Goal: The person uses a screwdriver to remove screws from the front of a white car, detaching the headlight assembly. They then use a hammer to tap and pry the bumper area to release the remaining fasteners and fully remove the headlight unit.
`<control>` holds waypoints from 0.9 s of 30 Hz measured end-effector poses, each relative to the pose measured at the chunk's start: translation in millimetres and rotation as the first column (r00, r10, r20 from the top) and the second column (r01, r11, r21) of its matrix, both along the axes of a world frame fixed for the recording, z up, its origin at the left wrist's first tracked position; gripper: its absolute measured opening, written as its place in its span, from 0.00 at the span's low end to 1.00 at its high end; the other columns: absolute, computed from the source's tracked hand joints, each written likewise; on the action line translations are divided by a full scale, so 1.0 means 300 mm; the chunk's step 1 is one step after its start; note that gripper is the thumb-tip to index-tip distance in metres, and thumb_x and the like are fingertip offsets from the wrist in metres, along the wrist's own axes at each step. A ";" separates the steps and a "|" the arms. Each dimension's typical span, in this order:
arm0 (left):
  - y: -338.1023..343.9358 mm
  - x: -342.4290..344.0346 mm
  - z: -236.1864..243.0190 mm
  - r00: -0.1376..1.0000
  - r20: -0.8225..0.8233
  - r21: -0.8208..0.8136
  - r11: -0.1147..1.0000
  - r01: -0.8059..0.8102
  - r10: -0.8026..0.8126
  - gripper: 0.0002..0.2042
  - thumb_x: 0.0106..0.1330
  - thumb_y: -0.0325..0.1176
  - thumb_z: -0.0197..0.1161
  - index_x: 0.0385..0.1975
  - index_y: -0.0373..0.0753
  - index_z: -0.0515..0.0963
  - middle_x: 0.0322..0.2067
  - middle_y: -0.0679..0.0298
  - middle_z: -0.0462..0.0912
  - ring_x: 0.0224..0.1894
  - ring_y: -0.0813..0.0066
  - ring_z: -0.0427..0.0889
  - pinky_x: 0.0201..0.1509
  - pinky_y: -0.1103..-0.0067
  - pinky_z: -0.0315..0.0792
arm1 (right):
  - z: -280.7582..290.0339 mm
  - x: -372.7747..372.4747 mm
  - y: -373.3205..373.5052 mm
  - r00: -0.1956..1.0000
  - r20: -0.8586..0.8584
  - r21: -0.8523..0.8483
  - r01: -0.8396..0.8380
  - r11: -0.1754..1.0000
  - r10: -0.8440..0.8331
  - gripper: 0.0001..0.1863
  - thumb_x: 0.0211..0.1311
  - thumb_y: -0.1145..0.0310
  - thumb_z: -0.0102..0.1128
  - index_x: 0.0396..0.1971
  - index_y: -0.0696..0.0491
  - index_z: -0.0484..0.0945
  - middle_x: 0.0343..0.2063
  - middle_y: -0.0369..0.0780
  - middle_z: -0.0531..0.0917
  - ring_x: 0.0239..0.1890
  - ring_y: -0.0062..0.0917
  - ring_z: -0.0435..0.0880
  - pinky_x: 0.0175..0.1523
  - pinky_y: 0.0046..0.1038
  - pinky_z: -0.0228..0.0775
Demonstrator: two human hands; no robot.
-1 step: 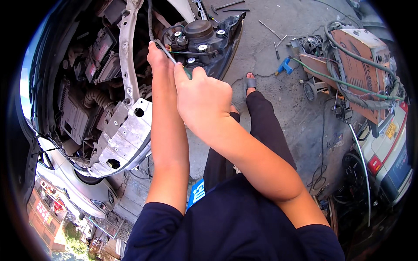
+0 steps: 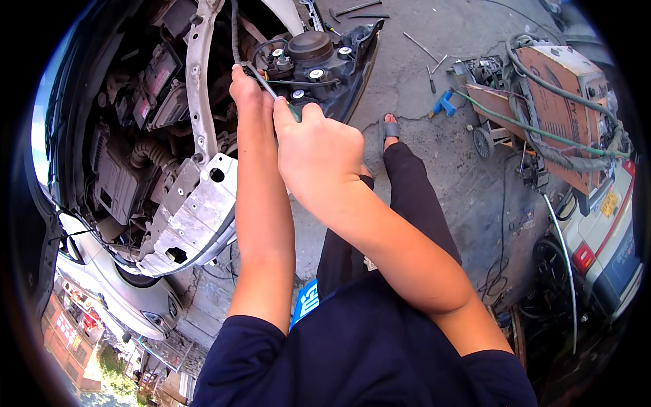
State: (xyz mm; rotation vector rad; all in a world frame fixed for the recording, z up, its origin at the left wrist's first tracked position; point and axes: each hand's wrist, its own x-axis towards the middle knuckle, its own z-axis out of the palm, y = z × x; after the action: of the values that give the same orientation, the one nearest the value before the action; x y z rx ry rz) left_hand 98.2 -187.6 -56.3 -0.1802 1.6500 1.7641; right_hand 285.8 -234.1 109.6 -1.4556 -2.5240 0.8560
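Note:
My right hand (image 2: pixel 319 146) is closed round the green handle of a screwdriver (image 2: pixel 266 86). The metal shaft points up and left to the fingertips of my left hand (image 2: pixel 249 93). Those fingers are pinched at the lower end of a black cable (image 2: pixel 234 37), beside the screwdriver's tip; the exact spot they grip is mostly hidden. Just beyond both hands lies a black car headlight unit (image 2: pixel 342 87), its back turned up, with a round cap and several white-capped fittings. Thin wires run across it.
To the left is a car's uncovered engine bay (image 2: pixel 146 156), edged by a bare metal front frame (image 2: pixel 198 88). Hand tools (image 2: pixel 359 8) and a blue tool (image 2: pixel 443 104) lie on the concrete. A hose-draped cart (image 2: pixel 563 122) stands at right, near another vehicle (image 2: pixel 607 237).
My right hand has shifted very slightly to the right. My left hand and the headlight unit look the same.

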 end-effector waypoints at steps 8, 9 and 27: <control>-0.001 -0.007 -0.021 0.999 0.024 0.000 1.000 -0.022 0.022 0.20 0.74 0.48 0.47 0.32 0.35 0.72 0.23 0.60 0.75 0.24 0.70 0.73 0.29 0.73 0.70 | -0.068 -0.016 -0.012 0.997 0.022 0.153 -0.078 0.985 0.076 0.25 0.53 0.68 0.59 0.55 0.51 0.78 0.28 0.41 0.80 0.23 0.32 0.84 0.23 0.34 0.73; -0.002 -0.003 -0.013 0.999 0.027 -0.006 1.000 -0.024 0.024 0.20 0.74 0.48 0.46 0.31 0.35 0.72 0.23 0.60 0.75 0.23 0.70 0.73 0.28 0.73 0.70 | -0.077 -0.022 -0.019 0.995 0.031 0.183 -0.098 0.978 0.094 0.25 0.52 0.68 0.59 0.54 0.51 0.79 0.27 0.40 0.80 0.22 0.31 0.84 0.23 0.33 0.72; 0.014 -0.020 -0.036 0.998 0.042 0.040 0.998 -0.047 0.046 0.18 0.76 0.45 0.47 0.32 0.36 0.71 0.24 0.61 0.74 0.24 0.70 0.74 0.30 0.73 0.72 | -0.097 -0.012 0.049 0.995 -0.094 0.081 -0.025 0.996 0.033 0.20 0.59 0.68 0.58 0.53 0.51 0.78 0.26 0.43 0.81 0.25 0.39 0.84 0.29 0.38 0.76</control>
State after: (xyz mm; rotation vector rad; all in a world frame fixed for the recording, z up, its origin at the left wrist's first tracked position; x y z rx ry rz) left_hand 92.3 -183.3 -67.0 -0.2364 1.5908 1.8155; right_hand 282.2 -219.4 80.6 -1.3253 -2.4847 0.7996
